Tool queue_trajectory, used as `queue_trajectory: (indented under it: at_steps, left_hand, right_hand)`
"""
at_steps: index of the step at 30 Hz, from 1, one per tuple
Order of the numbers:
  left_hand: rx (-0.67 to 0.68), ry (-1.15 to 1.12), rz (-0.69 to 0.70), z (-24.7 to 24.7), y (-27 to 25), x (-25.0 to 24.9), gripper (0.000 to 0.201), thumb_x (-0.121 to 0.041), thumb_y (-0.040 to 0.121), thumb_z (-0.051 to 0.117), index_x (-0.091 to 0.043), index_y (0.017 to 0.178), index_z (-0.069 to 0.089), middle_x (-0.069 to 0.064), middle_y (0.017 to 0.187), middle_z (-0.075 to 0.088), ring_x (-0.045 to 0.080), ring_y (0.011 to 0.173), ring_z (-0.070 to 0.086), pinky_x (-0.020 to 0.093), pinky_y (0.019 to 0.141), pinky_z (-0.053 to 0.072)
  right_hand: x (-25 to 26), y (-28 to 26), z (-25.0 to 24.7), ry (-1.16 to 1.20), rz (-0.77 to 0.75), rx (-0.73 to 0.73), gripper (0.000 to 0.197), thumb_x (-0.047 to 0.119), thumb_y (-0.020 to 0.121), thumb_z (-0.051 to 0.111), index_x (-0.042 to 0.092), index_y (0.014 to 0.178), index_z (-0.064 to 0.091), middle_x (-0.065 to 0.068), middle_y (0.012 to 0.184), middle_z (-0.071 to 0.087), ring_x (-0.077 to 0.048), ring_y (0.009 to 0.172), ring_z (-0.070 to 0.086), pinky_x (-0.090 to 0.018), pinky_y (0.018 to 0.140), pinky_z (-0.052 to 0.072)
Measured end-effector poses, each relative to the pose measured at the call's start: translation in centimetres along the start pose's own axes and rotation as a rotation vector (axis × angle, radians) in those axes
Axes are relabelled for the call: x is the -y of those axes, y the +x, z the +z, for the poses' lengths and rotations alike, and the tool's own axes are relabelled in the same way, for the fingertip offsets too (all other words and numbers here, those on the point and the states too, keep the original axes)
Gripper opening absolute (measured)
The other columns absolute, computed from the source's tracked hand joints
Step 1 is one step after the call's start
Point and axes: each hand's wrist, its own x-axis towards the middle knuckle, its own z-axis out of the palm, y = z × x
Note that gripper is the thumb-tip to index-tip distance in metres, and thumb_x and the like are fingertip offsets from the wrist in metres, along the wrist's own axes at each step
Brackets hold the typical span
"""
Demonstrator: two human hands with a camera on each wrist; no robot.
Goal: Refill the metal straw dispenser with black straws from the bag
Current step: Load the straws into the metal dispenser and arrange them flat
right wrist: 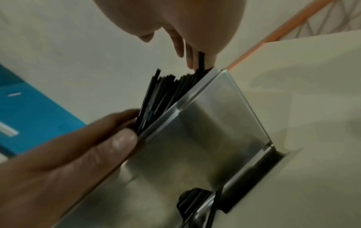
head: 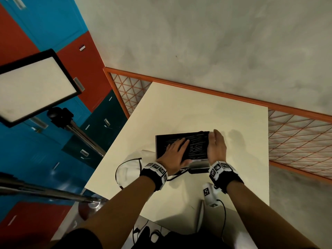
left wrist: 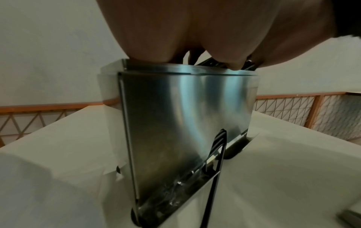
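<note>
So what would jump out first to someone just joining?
The open metal dispenser mid-table, packed with black straws. The left hand lies flat on the straws while the right hand stands at their right ends. A bright light panel hangs at left.

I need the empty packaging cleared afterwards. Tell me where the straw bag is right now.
In the head view, the bag lies flat on the white table, just left of the metal dispenser and beside the left hand.
</note>
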Motion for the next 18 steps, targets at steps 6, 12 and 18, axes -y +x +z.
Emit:
queue_trajectory:
  at_steps: [6, 12, 18]
  left_hand:
    - [-0.029, 0.098, 0.044, -0.1, 0.2, -0.1, 0.098, -0.062, 0.094, 0.056, -0.016, 0.162, 0.003, 0.010, 0.168, 0.005, 0.028, 0.155, 0.005, 0.056, 0.124, 0.011]
    - [-0.008, 0.260, -0.110, -1.7, 0.2, 0.5, 0.116, -0.077, 0.078, 0.060, -0.023, 0.162, 0.001, 0.011, 0.168, -0.004, 0.034, 0.155, -0.007, 0.061, 0.123, 0.003]
    - [0.178, 0.241, -0.154, -2.8, 1.3, 0.4, 0.105, -0.070, 0.085, 0.059, -0.035, 0.161, -0.004, 0.007, 0.167, -0.022, 0.032, 0.153, -0.022, 0.064, 0.121, -0.003]
  right_hand:
    - [0.2, 0.3, 1.9, -0.246, -0.184, 0.114, 0.047, 0.032, 0.103, 0.039, 0.006, 0.142, 0.040, -0.009, 0.148, 0.035, -0.026, 0.131, 0.042, -0.026, 0.104, 0.031]
    - [0.3, -1.2, -0.3, -0.426, -0.477, 0.050, 0.033, 0.021, 0.098, 0.048, 0.009, 0.128, 0.054, -0.008, 0.135, 0.046, -0.027, 0.118, 0.051, -0.041, 0.098, 0.045]
    - [1.7, -6.0, -0.6, -0.513, -0.900, 0.260, 0.018, 0.025, 0.090, 0.045, 0.015, 0.088, 0.061, 0.001, 0.083, 0.062, -0.020, 0.068, 0.059, -0.030, 0.057, 0.047]
